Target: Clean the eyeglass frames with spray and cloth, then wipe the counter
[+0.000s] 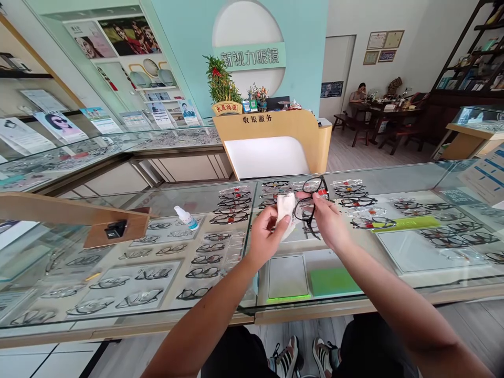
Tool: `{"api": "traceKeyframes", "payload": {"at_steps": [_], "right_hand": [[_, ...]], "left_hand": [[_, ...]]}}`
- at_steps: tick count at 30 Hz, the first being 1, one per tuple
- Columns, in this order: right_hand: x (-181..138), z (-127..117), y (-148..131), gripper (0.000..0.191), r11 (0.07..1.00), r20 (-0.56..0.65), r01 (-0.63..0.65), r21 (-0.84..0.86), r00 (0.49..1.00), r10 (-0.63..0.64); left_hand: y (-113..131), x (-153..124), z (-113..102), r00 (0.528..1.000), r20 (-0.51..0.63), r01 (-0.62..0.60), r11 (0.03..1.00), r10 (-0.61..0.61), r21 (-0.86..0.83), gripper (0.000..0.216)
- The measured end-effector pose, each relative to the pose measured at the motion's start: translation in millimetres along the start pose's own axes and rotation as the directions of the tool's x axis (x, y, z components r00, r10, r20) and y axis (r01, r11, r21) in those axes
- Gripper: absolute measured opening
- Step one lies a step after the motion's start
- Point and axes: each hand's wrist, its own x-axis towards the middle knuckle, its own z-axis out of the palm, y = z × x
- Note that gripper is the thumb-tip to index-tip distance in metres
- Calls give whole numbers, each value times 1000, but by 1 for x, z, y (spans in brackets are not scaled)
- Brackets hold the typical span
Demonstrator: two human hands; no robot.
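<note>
Black-framed eyeglasses [304, 210] are held up over the glass counter by my right hand [329, 220], its fingers closed on the frame. A small red mark shows on the glasses near my fingertips. My left hand [268, 231] grips a white cloth [286, 210] just left of the lenses; whether the cloth touches them I cannot tell. Farther left on the counter, a small white spray bottle [186, 218] with a blue label lies tilted.
The glass display counter [252, 310] holds rows of eyeglasses [232, 205] under its top. At its left stands a wooden board [71, 205] on a base; a white-and-blue sign [486, 176] is at the right. Beyond are a cashier desk [271, 126] and a seated person [358, 94].
</note>
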Motion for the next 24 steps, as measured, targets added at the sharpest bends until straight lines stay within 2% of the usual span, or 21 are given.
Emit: {"api": "traceKeyframes", "payload": {"at_steps": [3,8,14,20,24], "right_hand": [[-6,6,4,36,1000,1,14,2,1000,-14],[-13,13,-2,44,998,36,33,-50,999,-31],[-19,23,-5,50,980,39,119,-161,993,-114],[-23,29,-3,55,965,73,163,-205,986,-151],[-23,27,0,52,963,89,187,-193,981,-173]], "left_hand": [[-1,-8,3,999,23,-36,998,36,41,39],[3,-10,0,991,132,29,999,-24,-37,39],[9,-4,6,1000,3,5,994,-5,-107,34],[8,2,9,999,38,1,990,4,-141,39],[4,5,6,997,59,66,982,-56,-179,48]]}}
